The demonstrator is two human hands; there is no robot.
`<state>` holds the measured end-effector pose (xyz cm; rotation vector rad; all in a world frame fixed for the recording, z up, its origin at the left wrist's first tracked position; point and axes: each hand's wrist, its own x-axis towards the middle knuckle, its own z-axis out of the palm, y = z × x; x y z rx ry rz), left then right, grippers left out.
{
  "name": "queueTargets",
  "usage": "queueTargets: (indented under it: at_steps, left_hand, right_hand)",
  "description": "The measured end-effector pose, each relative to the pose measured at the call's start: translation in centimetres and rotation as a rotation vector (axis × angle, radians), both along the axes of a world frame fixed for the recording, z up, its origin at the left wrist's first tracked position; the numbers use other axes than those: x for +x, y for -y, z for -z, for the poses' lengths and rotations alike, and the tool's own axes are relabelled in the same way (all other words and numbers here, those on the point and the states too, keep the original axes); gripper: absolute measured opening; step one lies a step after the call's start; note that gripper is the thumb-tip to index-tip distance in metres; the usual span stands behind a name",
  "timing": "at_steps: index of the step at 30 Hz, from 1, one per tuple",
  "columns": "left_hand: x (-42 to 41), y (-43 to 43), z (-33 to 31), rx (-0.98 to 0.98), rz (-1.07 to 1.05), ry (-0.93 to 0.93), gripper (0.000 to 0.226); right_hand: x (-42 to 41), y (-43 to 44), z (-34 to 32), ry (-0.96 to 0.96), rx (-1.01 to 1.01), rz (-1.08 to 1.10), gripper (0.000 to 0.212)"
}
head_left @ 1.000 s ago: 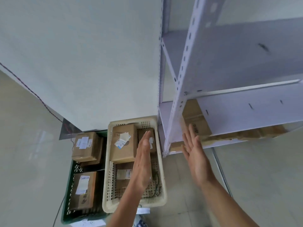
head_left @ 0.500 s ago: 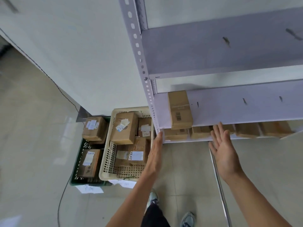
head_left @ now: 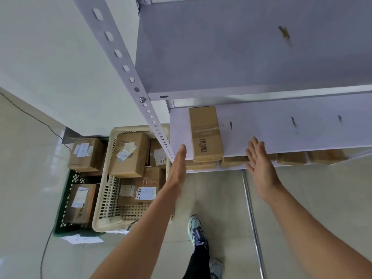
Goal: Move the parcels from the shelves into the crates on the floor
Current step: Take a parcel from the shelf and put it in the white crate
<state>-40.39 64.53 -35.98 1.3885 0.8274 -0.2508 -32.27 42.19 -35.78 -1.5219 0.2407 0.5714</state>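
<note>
Now a person's left hand and right hand, both flat, straight-fingered and empty, flank without touching a narrow cardboard parcel at the shelf front edge, seemingly stiff and light, best gripped by its long sides.

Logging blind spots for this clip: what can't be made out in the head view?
Head view only:
- Lower-shelf parcels: only front edges show under the shelf board; right hand covers part.
- Cream crate: upright post and left hand hide its right side.
- Parcel labels: mostly too small to read.
</note>
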Motion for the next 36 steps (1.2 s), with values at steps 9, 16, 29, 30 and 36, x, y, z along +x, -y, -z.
queueTargets:
  at_steps: [9,16,29,30,36]
  left_hand:
    - [9.5,-2.7,6.9,0.02,0.037,-0.081,0.081]
    - [13.9,-3.1,10.8,-0.006,0.016,-0.117,0.083]
    - [15.7,-4.0,11.9,-0.07,-0.113,0.062,0.086]
    - [15.7,-4.2,11.7,-0.06,-0.109,0.097,0.086]
    - [15.6,-3.7,10.5,-0.036,-0.128,0.242,0.074]
  right_hand:
    - [9.4,-4.7,7.6,-0.115,-0.107,-0.126,0.074]
    - [14.4,-8.3,12.0,-0.192,-0.178,-0.238,0.082]
    - [15.7,-7.9,11.9,-0.012,-0.125,-0.194,0.064]
    - [15.6,-7.7,11.7,0.021,-0.087,-0.167,0.061]
    - [14.7,-6.9,11.6,0.068,0.054,-0.057,0.061]
